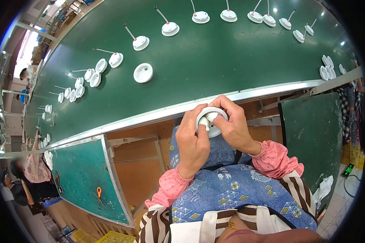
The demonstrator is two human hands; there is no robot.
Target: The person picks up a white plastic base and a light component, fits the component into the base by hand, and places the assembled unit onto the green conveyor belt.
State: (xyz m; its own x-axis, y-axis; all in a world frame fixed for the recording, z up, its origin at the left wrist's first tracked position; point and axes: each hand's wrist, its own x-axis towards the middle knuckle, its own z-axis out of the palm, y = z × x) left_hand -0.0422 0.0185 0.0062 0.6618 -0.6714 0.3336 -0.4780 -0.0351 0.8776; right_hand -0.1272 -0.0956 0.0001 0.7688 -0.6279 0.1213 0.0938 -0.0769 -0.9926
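Note:
Both hands hold one round white part [220, 130] in front of my body, just beyond the near edge of the green table. My left hand [193, 141] grips its left rim, with the thumb pressed to the inside. My right hand [233, 126] curls round its right rim, and that thumb also reaches inside. Both thumb tips are wrapped in something white. On the table, a white round cup-like piece [143, 73] lies nearest to my hands, with its hollow side up. Beyond it, white round pieces with cables [140, 43] stand in a curved row.
The metal table edge [158, 115] runs across in front of me. Orange scissors [99, 192] lie on a lower green board [83, 174] at left. More white cups [324, 73] sit at far right. A co-worker [35, 168] is at the left; others are farther off.

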